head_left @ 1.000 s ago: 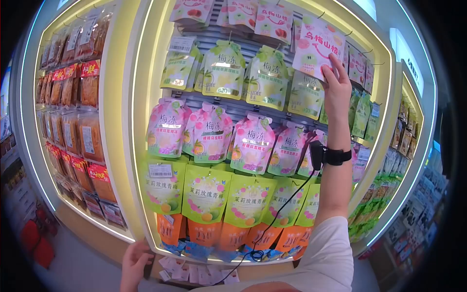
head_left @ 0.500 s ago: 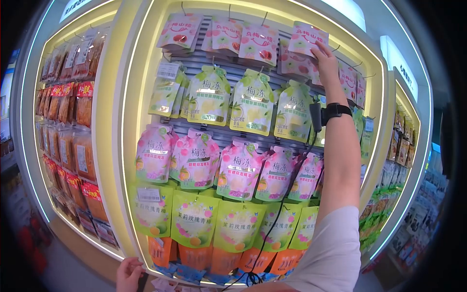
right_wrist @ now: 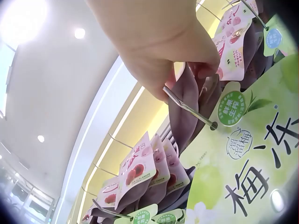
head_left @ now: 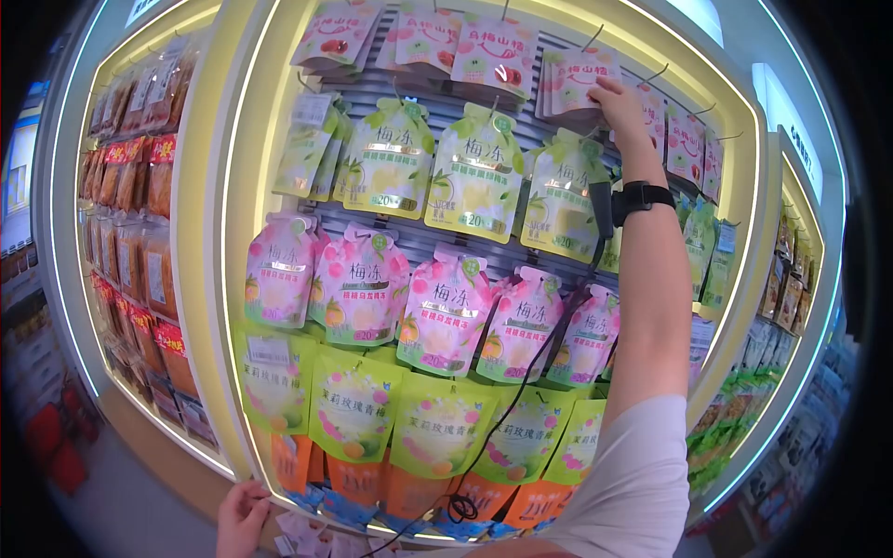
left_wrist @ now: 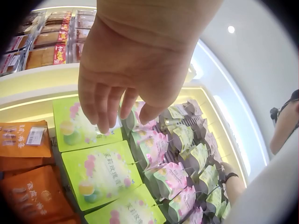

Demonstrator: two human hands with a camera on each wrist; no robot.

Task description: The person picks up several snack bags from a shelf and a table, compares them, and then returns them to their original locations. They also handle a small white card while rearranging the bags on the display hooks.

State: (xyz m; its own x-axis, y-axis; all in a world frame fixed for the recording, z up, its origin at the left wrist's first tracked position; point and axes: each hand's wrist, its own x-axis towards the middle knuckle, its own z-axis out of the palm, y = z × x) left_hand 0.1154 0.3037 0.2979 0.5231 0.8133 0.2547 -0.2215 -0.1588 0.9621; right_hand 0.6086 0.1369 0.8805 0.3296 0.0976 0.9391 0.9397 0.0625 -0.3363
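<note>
My right hand (head_left: 621,110) is raised to the top row and grips a pink-and-white snack pouch (head_left: 588,69) by its right side. The pouch lies at the front of a stack of matching ones, under a metal hook (head_left: 593,39). In the right wrist view, thumb and fingers curl round the edge of grey-backed pouches (right_wrist: 183,109). Low at the left, my left hand (head_left: 244,513) hangs beside the display's lit frame with nothing in it. Its fingers (left_wrist: 103,105) droop loosely before the green pouches (left_wrist: 105,175) in the left wrist view.
Below hang rows of green jelly pouches (head_left: 474,172), pink jelly pouches (head_left: 446,312) and flat green bags (head_left: 358,405), with orange bags (head_left: 358,484) lower down. Bare hooks (head_left: 654,74) jut out at the right. A black cable (head_left: 521,395) trails from the right wrist.
The right hand has brought the pink pouch from in front of the display up and back against its stack at the hook. The left hand stays low; the head view has shifted.
</note>
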